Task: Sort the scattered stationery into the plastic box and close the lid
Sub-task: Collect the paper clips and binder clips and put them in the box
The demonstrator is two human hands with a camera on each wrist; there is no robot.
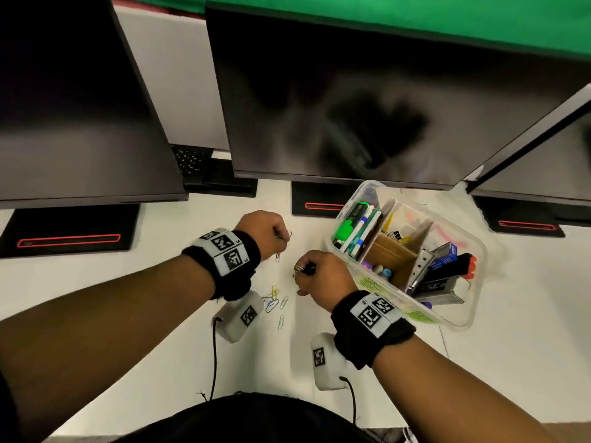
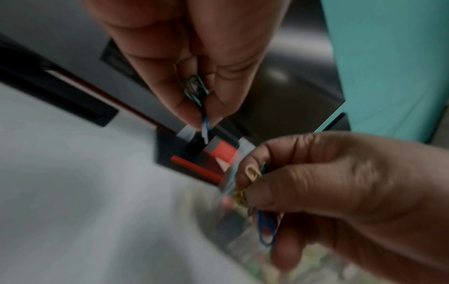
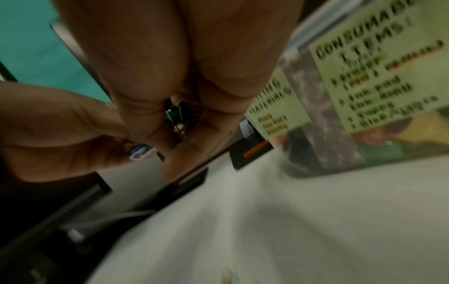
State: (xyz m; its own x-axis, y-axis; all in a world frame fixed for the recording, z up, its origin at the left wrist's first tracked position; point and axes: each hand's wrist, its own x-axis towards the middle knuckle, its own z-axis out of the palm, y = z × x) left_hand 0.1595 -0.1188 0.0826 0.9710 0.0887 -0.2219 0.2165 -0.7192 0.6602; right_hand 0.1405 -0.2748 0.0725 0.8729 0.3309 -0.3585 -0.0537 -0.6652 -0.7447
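With both the left hand (image 1: 267, 230) and right hand (image 1: 323, 276) pinching paper clips (image 1: 277, 300) beside the open box (image 1: 460, 321), each should probably empty its bunch low inside one compartment.

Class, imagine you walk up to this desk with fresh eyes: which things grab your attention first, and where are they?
Two hands meet mid-desk: the left hand and the right hand each pinch coloured paper clips. To their right sits the open plastic box, its compartments crammed with pens and a green highlighter. More loose paper clips lie on the white desk near the left wrist, below dark monitors.
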